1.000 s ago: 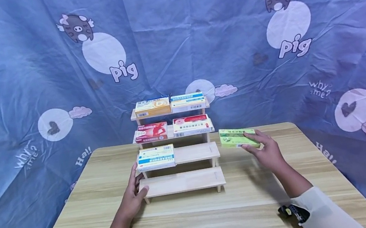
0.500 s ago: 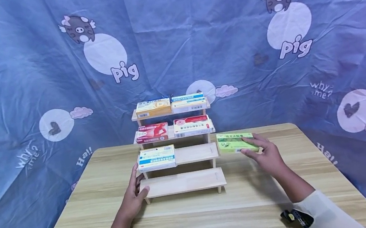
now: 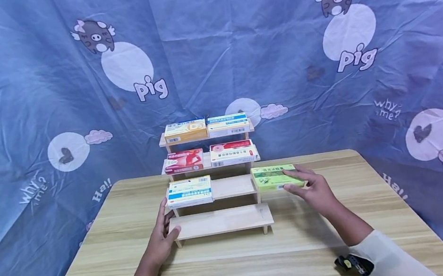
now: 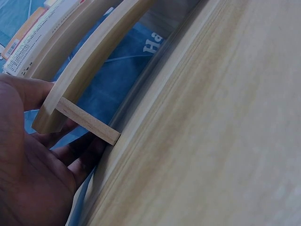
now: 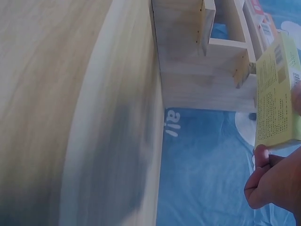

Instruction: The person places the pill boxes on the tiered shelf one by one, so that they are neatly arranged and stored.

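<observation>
My right hand (image 3: pixel 318 194) pinches a green medicine box (image 3: pixel 270 176) by its right end, thumb in front. The box's left end overlaps the right end of the third step down on a stepped wooden stand (image 3: pixel 225 220); whether it touches the board cannot be told. The right wrist view shows the printed underside of the green box (image 5: pixel 273 103) beside the stand. My left hand (image 3: pixel 159 245) grips the left end of the lowest step. In the left wrist view its thumb lies over the board (image 4: pixel 77 70), fingers below near the leg.
A white-and-blue medicine box (image 3: pixel 189 192) lies on the third step's left half. Above it sit a red box (image 3: pixel 184 161) and a red-and-white box (image 3: pixel 232 153). On top are an orange-and-white box (image 3: pixel 185 131) and another blue-and-white box (image 3: pixel 228 124). A blue curtain (image 3: pixel 209 54) hangs behind the table (image 3: pixel 242 273).
My right hand has carried the green box left and slightly toward me, from beside the stand to over the third step's right end. The left hand has stayed on the stand.
</observation>
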`<state>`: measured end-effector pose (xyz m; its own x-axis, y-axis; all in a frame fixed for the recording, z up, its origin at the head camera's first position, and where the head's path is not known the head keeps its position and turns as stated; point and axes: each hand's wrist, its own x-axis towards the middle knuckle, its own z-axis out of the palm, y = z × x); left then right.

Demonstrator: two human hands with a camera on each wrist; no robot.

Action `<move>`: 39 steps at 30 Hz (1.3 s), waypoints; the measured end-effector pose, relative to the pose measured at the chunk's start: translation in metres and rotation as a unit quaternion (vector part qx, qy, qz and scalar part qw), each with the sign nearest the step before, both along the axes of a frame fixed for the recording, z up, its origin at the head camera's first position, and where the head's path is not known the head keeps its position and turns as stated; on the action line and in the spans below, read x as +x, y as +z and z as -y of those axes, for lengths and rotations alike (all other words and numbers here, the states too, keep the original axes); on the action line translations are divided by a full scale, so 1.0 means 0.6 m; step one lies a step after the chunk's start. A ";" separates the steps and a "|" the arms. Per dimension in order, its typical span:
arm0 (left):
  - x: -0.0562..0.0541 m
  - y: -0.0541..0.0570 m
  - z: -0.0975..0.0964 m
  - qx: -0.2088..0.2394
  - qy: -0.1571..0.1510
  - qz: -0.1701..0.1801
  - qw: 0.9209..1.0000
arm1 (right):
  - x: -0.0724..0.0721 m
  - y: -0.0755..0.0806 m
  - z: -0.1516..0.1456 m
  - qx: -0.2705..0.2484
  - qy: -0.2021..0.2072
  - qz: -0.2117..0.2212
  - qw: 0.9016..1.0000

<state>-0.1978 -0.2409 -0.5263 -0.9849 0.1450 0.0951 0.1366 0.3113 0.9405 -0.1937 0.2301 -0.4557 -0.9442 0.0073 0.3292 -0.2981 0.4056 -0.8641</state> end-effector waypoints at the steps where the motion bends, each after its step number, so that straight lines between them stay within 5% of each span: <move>1: 0.000 -0.001 0.001 0.000 0.000 -0.001 1.000 | -0.001 -0.001 0.002 0.004 0.000 -0.001 1.000; 18: 0.000 -0.004 0.003 -0.001 -0.004 -0.011 1.000 | -0.018 -0.007 0.058 -0.003 0.012 -0.024 1.000; 39: 0.000 -0.001 0.003 0.004 -0.010 -0.007 1.000 | -0.030 -0.014 0.121 -0.031 -0.024 -0.054 0.998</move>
<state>-0.1978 -0.2426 -0.5267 -0.9804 0.1642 0.1092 0.1552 0.3008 0.9410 -0.2119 0.1573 -0.4640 -0.9009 0.0755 0.4274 -0.3730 0.3688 -0.8514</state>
